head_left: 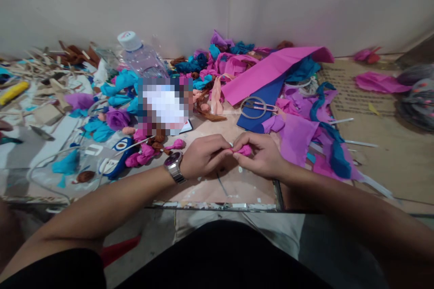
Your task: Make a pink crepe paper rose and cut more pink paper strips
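Note:
Both hands meet over the near middle of the board [237,189]. My left hand [203,156], with a wristwatch [174,165] on its wrist, pinches one end of a small pink paper bud [243,149]. My right hand [262,153] closes its fingers around the same bud from the right. A thin white stick end shows between the fingertips. Finished pink buds on sticks [144,153] lie just left of my left hand.
Pink, purple and blue crepe paper scraps [271,76] cover the back and right. Scissors [257,107] lie on blue paper. A water bottle [142,56] lies at the back. A purple paper rose [117,118], teal scraps and wooden sticks [50,58] sit left.

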Motion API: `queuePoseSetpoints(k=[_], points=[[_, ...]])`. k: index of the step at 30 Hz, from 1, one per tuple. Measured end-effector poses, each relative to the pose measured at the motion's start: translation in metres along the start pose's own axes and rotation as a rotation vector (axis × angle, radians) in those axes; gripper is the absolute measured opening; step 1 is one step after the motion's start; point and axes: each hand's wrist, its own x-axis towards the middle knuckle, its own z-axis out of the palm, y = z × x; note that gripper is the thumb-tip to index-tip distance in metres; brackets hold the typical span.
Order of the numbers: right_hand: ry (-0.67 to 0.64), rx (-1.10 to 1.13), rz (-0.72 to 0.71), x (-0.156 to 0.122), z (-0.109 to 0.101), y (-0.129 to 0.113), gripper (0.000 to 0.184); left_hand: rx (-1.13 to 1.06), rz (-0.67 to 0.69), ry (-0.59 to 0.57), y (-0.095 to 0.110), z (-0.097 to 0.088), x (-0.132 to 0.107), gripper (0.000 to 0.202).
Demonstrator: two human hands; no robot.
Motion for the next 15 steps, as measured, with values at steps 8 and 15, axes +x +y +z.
queuePoseSetpoints(k=[8, 15], points=[[-0.102, -0.064, -0.281, 0.0005, -0.0041, 0.0052, 0.012, -0.727, -0.688, -0.392, 0.002, 0.0002, 0.0028, 0.065], [-0.099, -0.134, -0.299, -0.0003, -0.0041, 0.0078, 0.009, -0.809, -0.772, -0.355, 0.0022, 0.0017, 0.0059, 0.06]])
